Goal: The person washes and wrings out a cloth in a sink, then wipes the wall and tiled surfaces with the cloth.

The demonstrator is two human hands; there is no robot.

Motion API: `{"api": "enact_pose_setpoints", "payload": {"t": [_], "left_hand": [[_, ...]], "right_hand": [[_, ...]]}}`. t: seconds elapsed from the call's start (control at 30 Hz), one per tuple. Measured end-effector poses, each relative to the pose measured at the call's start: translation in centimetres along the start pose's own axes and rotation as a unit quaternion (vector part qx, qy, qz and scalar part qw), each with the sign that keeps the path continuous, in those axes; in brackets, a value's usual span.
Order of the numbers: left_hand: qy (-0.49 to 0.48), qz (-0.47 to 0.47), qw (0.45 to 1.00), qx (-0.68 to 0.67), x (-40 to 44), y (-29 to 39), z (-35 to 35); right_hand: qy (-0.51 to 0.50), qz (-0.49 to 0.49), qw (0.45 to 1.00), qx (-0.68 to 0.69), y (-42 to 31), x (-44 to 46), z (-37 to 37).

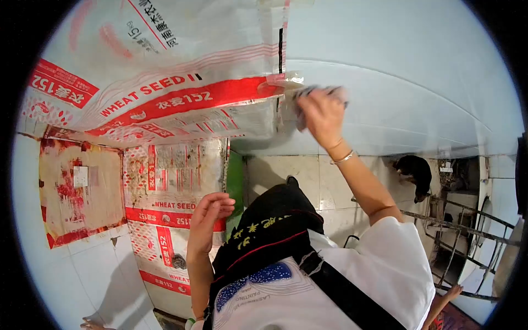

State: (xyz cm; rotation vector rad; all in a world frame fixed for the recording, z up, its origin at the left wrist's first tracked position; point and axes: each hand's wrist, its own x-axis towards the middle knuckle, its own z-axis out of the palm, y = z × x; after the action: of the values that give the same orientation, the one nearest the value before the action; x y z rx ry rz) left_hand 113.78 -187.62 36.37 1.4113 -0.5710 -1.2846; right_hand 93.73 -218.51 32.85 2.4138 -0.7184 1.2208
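Note:
My right hand (323, 113) is closed around a crumpled greyish cloth (300, 104) with dark stripes. It presses the cloth to the pale wall panel (396, 82), just right of the edge of a wheat seed sack (220, 66) fixed to the wall. Clear tape (289, 78) shows at that edge by the cloth. Lower down, my left hand (210, 213) hangs in the air with loosely bent fingers and nothing in it. Behind it is a second printed sack (170, 187), smudged with brown dirt.
A stained cardboard sheet (80, 190) is on the left wall. At right, a black animal (415, 175) is on the tiled floor (286, 168) near a metal rack (462, 236). Other people's hands show at lower right (454, 291) and lower left (92, 324).

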Motion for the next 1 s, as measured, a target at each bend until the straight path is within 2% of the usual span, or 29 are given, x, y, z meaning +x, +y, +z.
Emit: {"api": "enact_pose_setpoints", "payload": {"t": [0.03, 0.1, 0.13, 0.2, 0.27, 0.33, 0.37, 0.4, 0.43, 0.47, 0.5, 0.53, 0.6, 0.67, 0.7, 0.73, 0.77, 0.8, 0.87, 0.93, 0.97, 1.0], "left_hand": [[0.021, -0.010, 1.000, -0.005, -0.3, -0.3, -0.3], [0.047, -0.013, 0.999, 0.002, -0.8, -0.4, -0.6], [0.049, -0.005, 0.999, 0.007, -1.1, -0.4, -0.9], [0.036, -0.029, 0.998, 0.031, -1.6, -0.8, -1.3], [0.043, -0.039, 0.998, 0.031, -2.3, -0.8, -1.7], [0.026, -0.037, 0.998, 0.048, -3.0, -0.7, -2.3], [0.031, -0.033, 0.998, 0.047, -3.2, -1.1, -2.8], [0.038, -0.025, 0.998, 0.030, -3.5, -1.1, -3.1], [0.042, -0.032, 0.998, 0.019, -3.8, -1.2, -3.1], [0.047, -0.032, 0.998, 0.008, -3.7, -1.3, -3.4], [0.042, -0.021, 0.999, 0.006, -3.7, -2.0, -4.0], [0.036, -0.010, 0.999, 0.000, -3.8, -3.1, -4.4], [0.057, -0.020, 0.998, 0.014, -2.5, -5.9, -4.6], [0.083, -0.010, 0.996, 0.017, -0.4, -9.3, -4.1], [0.097, 0.056, 0.994, -0.010, 0.4, -10.9, -3.3], [0.109, 0.103, 0.987, 0.052, 2.7, -13.6, -2.9], [0.152, 0.166, 0.959, 0.171, 2.1, -10.4, -2.0], [0.141, 0.192, 0.969, -0.058, 2.5, -9.5, -0.5], [0.240, 0.150, 0.958, 0.047, 4.1, -10.4, 1.0], [0.235, 0.095, 0.958, -0.133, 2.6, -7.8, 1.3], [0.262, 0.151, 0.941, -0.154, 4.2, -9.6, 0.8], [0.297, 0.169, 0.926, -0.158, 4.1, -10.7, 1.8]], "right_hand": [[-0.001, 0.000, 1.000, 0.002, -0.2, 0.0, 0.5], [0.127, 0.012, 0.992, -0.022, -0.4, 0.3, 2.3], [0.137, 0.013, 0.990, -0.021, -0.6, -0.7, 3.1], [-0.100, -0.149, 0.984, -0.003, -0.6, -5.6, 5.8], [-0.261, -0.169, 0.946, 0.087, -0.4, -11.4, 9.6], [-0.327, -0.132, 0.932, 0.081, -0.4, -18.0, 13.8], [-0.367, -0.048, 0.922, 0.112, -0.8, -19.2, 13.9], [-0.426, 0.084, 0.893, 0.116, -1.0, -22.2, 15.5], [-0.486, 0.079, 0.867, 0.076, -1.0, -21.4, 13.7], [-0.502, 0.096, 0.855, 0.088, -1.1, -20.5, 12.8], [-0.536, 0.216, 0.808, 0.116, -2.2, -19.5, 12.3], [-0.489, 0.288, 0.801, 0.189, -2.3, -19.7, 12.2], [-0.466, 0.254, 0.784, 0.321, -3.2, -17.6, 12.0], [-0.438, 0.300, 0.698, 0.481, -7.1, -12.5, 10.7], [-0.407, 0.249, 0.690, 0.545, -9.0, -11.2, 11.6], [-0.451, 0.274, 0.599, 0.603, -11.1, -7.6, 9.1], [-0.436, 0.262, 0.585, 0.632, -13.8, -5.3, 7.5], [-0.469, 0.250, 0.520, 0.668, -15.7, -2.7, 6.6], [-0.517, 0.186, 0.475, 0.687, -18.8, 1.2, 1.4], [-0.576, 0.102, 0.491, 0.646, -20.0, 4.0, -0.5], [-0.583, 0.041, 0.506, 0.634, -19.9, 4.3, 0.3], [-0.590, 0.002, 0.492, 0.640, -19.0, 3.7, 0.4]]}}
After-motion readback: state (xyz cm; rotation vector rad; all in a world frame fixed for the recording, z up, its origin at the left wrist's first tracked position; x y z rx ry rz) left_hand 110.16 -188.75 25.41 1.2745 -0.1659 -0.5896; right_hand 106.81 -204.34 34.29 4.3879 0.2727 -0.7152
